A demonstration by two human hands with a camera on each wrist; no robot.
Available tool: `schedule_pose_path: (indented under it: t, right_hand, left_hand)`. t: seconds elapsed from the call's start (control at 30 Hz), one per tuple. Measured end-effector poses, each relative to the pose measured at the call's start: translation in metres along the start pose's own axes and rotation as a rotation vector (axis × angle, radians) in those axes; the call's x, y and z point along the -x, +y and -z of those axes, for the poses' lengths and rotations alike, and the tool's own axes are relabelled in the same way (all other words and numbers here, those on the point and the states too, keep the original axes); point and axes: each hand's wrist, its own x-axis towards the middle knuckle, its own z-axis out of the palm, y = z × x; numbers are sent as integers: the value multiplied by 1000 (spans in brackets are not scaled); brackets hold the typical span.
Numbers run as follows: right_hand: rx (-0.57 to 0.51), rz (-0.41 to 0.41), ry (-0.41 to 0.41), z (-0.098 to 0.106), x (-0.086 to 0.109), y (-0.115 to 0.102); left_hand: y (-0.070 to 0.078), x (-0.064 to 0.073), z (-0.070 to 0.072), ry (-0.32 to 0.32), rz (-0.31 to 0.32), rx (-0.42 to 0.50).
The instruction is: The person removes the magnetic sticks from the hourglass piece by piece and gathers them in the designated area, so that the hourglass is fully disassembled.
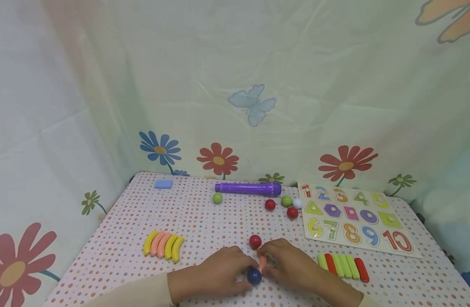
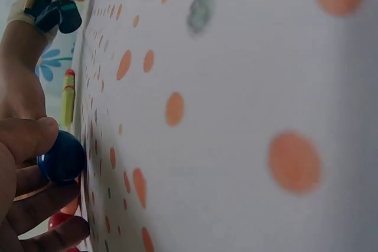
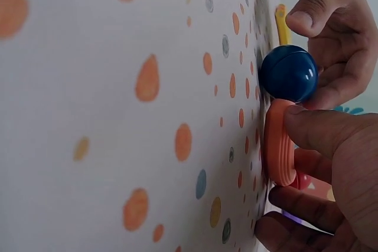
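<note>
A blue ball (image 1: 254, 276) sits at the near end of an orange curved piece (image 3: 280, 143), low over the dotted cloth. My left hand (image 1: 225, 270) has its fingers curled round the ball; in the right wrist view its thumb stands slightly off the surface. With thumb and fingers, my right hand (image 1: 290, 264) pinches the curved piece from the right, partly covering it in the head view. A red ball (image 1: 255, 241) lies at the far end of this piece, just beyond the fingertips.
Yellow and pink curved pieces (image 1: 163, 246) line up at left, green and red sticks (image 1: 343, 266) at right. Behind lie a purple toy microphone (image 1: 248, 188), a blue block (image 1: 163, 184), and loose green, red and white balls (image 1: 286, 201). A number puzzle board (image 1: 357, 247) occupies the right back.
</note>
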Motion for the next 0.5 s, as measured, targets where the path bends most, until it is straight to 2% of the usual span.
schedule_pose_path:
  t: [0.5]
  right_hand:
    - [8, -34, -5, -1, -3, -4]
  left_hand:
    - [7, -11, -3, -9, 38, -31]
